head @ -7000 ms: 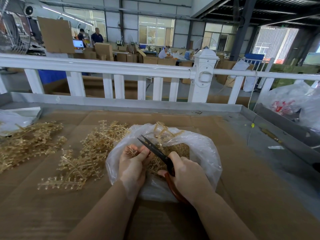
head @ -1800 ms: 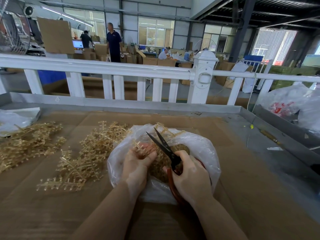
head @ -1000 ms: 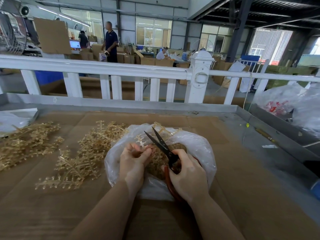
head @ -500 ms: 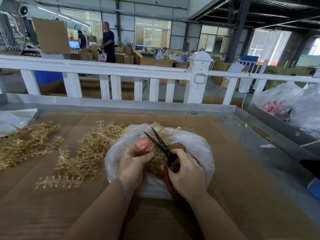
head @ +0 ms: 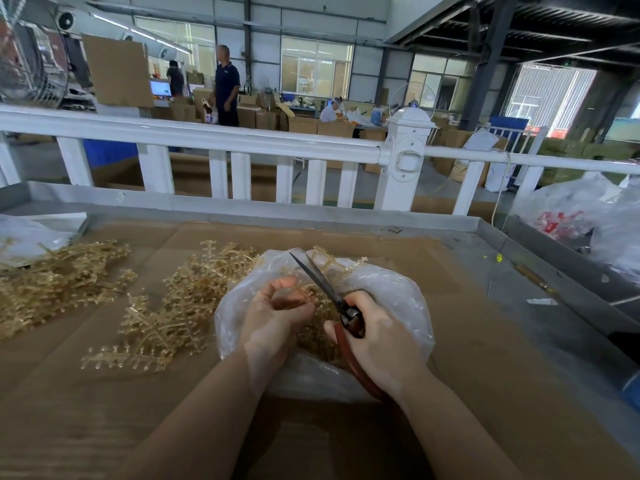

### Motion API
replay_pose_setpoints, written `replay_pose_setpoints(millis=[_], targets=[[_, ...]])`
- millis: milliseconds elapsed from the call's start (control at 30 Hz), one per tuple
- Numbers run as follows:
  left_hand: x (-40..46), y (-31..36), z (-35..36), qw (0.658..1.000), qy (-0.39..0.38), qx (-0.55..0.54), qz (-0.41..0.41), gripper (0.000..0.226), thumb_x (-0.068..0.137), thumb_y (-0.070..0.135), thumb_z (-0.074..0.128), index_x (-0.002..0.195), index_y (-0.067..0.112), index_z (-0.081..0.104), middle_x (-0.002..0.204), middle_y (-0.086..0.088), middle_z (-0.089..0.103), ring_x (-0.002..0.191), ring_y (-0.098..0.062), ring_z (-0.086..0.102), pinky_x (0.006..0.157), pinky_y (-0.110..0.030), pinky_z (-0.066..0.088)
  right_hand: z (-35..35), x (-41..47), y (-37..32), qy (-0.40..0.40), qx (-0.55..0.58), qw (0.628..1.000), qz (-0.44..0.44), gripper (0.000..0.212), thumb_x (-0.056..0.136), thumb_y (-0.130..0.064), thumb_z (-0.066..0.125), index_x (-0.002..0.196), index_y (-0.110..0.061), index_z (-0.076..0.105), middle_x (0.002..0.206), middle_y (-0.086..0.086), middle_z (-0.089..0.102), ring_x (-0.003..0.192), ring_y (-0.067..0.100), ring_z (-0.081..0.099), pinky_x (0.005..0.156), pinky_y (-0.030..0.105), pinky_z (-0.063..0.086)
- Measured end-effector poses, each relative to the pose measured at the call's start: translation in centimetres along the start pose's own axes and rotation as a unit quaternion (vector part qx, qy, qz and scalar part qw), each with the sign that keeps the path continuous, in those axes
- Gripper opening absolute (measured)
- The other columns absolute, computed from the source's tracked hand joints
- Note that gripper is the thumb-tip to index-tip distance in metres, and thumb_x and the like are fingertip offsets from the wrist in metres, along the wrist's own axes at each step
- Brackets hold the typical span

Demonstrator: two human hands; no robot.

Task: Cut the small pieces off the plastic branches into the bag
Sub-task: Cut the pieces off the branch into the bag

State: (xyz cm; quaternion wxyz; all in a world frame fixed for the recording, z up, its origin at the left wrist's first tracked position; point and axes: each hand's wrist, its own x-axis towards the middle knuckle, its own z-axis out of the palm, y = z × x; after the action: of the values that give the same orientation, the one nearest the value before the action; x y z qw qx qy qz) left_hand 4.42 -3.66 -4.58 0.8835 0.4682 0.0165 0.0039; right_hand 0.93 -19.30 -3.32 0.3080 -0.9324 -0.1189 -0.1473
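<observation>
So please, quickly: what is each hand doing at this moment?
Left hand: fingers curled, holding a plastic branch over the bag.
Right hand: gripping the scissors, blades nearly shut.

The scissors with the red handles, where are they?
In the head view, the dark-bladed scissors with red handles are in the right hand, just right of centre, over the clear plastic bag, blades pointing up-left past the left hand.

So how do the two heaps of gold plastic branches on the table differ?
The far-left heap lies apart from the hands, partly against a white bag at the table's edge; the nearer heap touches the clear bag being filled. The far-left heap looks wider and denser, the nearer heap looser, with single branches sticking out. Both are gold, lying on cardboard.
</observation>
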Motion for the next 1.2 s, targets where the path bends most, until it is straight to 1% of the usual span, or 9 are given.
replay_pose_setpoints(millis=[167,267,500,633,700,800,933,1100,1200], targets=[[-0.1,0.6,0.4,0.999,0.042,-0.009,-0.01,0.04,0.08,-0.025,0.052,0.096,0.012,0.057,0.089,-0.011,0.063,0.081,-0.021,0.065,0.06,-0.023,0.058,-0.2,0.1,0.2,-0.045,-0.017,0.999,0.011,0.041,0.088,-0.051,0.057,0.121,-0.027,0.05,0.108,-0.009,0.062,0.1,0.008,0.058,0.085,0.022,0.047],[-0.1,0.8,0.5,0.996,0.083,-0.016,-0.025,0.037,0.081,-0.022,0.055,0.094,0.013,0.056,0.093,-0.009,0.062,0.081,-0.019,0.063,0.054,-0.02,0.056,0.0,0.0,0.3,-0.042,-0.017,0.999,0.018,0.04,0.088,-0.05,0.058,0.121,-0.028,0.05,0.107,-0.009,0.061,0.098,0.007,0.057,0.08,0.019,0.043],[0.0,1.4,0.3,0.993,0.087,-0.065,-0.04,0.03,0.083,-0.019,0.055,0.093,0.01,0.053,0.087,-0.007,0.061,0.078,-0.015,0.065,0.055,-0.018,0.056,0.3,-0.3,-0.1,0.004,0.008,1.0,0.009,0.034,0.087,-0.05,0.06,0.114,-0.031,0.051,0.095,-0.017,0.056,0.09,0.003,0.053,0.079,0.019,0.045],[0.1,1.7,0.5,0.989,0.11,-0.073,-0.065,0.027,0.087,-0.016,0.053,0.093,0.009,0.052,0.088,-0.009,0.066,0.079,-0.013,0.064,0.052,-0.018,0.055,0.5,-0.4,-0.5,0.012,0.001,1.0,-0.024,0.034,0.085,-0.05,0.062,0.112,-0.032,0.051,0.092,-0.02,0.052,0.087,-0.002,0.05,0.07,0.005,0.036],[0.2,1.8,0.7,0.985,0.115,-0.098,-0.081,0.024,0.088,-0.016,0.05,0.092,0.008,0.052,0.088,-0.009,0.065,0.079,-0.014,0.063,0.059,-0.019,0.057,0.5,-0.5,-0.6,0.004,-0.009,1.0,-0.028,0.036,0.085,-0.051,0.061,0.113,-0.032,0.05,0.096,-0.018,0.053,0.09,0.0,0.05,0.071,0.007,0.034],[0.2,1.9,0.8,0.98,0.109,-0.128,-0.106,0.029,0.09,-0.015,0.047,0.113,0.0,0.054,0.091,-0.011,0.063,0.081,-0.018,0.063,0.079,-0.03,0.058,0.8,-0.6,-0.4,-0.01,-0.023,0.999,-0.028,0.038,0.086,-0.053,0.058,0.116,-0.032,0.047,0.103,-0.013,0.055,0.097,0.005,0.051,0.08,0.014,0.039],[0.2,1.9,0.7,0.978,0.119,-0.128,-0.118,0.044,0.092,-0.013,0.043,0.134,0.0,0.049,0.093,-0.01,0.062,0.082,-0.017,0.062,0.057,-0.021,0.056,1.2,-0.8,-0.4,-0.019,-0.031,0.999,-0.028,0.039,0.086,-0.054,0.056,0.115,-0.032,0.044,0.104,-0.011,0.051,0.1,0.008,0.047,0.083,0.019,0.036],[0.3,1.8,0.9,0.973,0.118,-0.151,-0.13,0.044,0.093,-0.012,0.043,0.134,0.001,0.05,0.092,-0.011,0.063,0.081,-0.018,0.062,0.052,-0.021,0.056,1.3,-0.6,-0.6,-0.008,-0.024,0.999,-0.033,0.037,0.085,-0.055,0.057,0.111,-0.032,0.044,0.102,-0.01,0.053,0.098,0.008,0.049,0.084,0.022,0.043],[0.3,1.7,1.0,0.977,0.107,-0.149,-0.113,0.043,0.093,-0.013,0.043,0.134,-0.001,0.048,0.093,-0.011,0.064,0.081,-0.018,0.063,0.053,-0.02,0.057,1.2,-0.6,-0.8,-0.003,-0.021,0.999,-0.041,0.033,0.085,-0.054,0.057,0.106,-0.031,0.046,0.099,-0.011,0.055,0.093,0.005,0.052,0.077,0.016,0.042]])
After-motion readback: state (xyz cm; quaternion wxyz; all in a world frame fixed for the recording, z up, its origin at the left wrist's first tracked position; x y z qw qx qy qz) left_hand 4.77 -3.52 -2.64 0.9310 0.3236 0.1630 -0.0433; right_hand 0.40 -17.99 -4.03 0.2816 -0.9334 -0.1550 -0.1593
